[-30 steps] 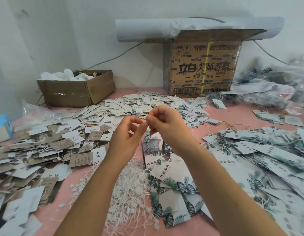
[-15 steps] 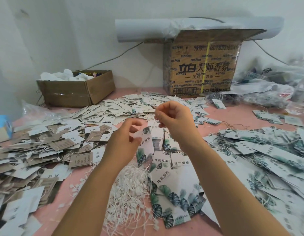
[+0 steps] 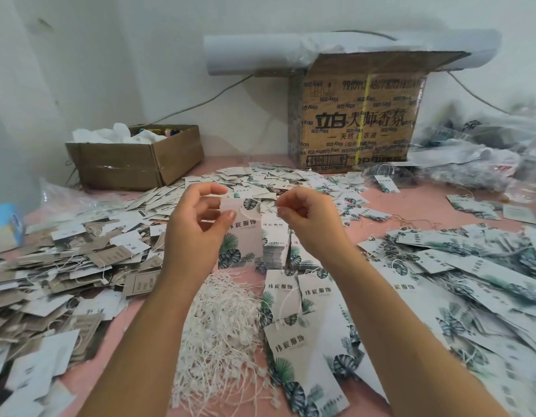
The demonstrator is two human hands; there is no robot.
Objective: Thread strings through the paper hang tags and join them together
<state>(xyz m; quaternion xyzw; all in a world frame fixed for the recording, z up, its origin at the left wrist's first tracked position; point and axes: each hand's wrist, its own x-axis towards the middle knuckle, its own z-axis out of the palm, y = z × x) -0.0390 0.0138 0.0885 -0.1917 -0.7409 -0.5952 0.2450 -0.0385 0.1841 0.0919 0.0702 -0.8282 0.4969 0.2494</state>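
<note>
- The hands have drawn apart; a second ago their fingertips met.
- The left hand now holds a leaf-printed hang tag upright, raised since half a second ago.
- The right hand has shifted right, pinching a string that runs to the tag's top.

Cardboard boxes: two, one low open box, one tall printed box. Hands: two. Paper roll: one. Hang tags, strings: too many to count.

A single wide-angle view is taken from head height, angled forward and down across a pink table toward a white wall. Both forearms are framed close below; no second view is supplied.
</note>
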